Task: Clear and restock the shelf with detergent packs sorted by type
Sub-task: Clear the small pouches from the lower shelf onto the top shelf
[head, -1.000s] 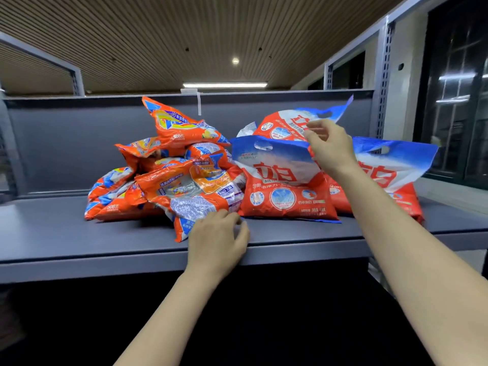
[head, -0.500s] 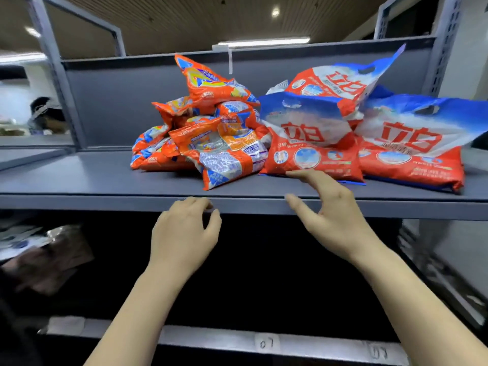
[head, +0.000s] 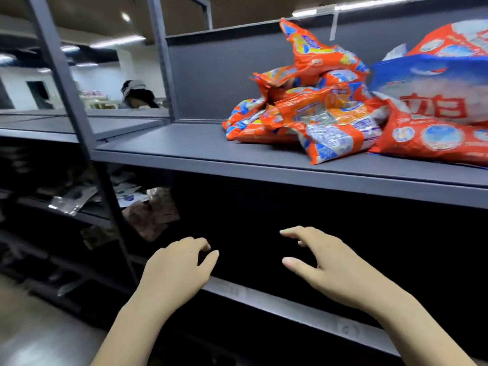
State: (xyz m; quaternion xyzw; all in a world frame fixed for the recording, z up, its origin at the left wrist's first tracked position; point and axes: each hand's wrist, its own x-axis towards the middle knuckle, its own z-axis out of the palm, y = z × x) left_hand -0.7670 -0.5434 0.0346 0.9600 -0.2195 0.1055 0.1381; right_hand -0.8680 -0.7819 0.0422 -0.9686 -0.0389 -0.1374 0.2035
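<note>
In the head view, both forearms reach forward from the bottom edge, bare to the frame's limit, with the hands held in front of the dark opening beneath the grey shelf [head: 237, 159].

The left hand [head: 175, 268] shows its back to the camera, knuckles up, wrist roughly in line with the forearm. Its fingers curl loosely downward and the thumb points to the right; it holds nothing and touches nothing that can be made out.

The right hand [head: 327, 262] is also palm down, angled toward the left. Its fingers are spread and gently bent, the forefinger stretched furthest forward, the thumb held apart below it. It too is empty.

The two hands sit near each other at about the same height, well below the shelf's front lip and above the lower rail [head: 290, 305], which carries small labels too blurred to read.

On the shelf above, toward the right, lies a loose heap of orange detergent packs [head: 311, 112], several stacked and tilted against one another, one standing up at the top. Just beside them on the right, touching the heap, are larger red and blue detergent bags [head: 433, 117], cut off by the frame edge.

To the left a neighbouring rack [head: 68, 83] holds indistinct packets on its lower levels, and a person [head: 137, 95] is partly seen far behind.
</note>
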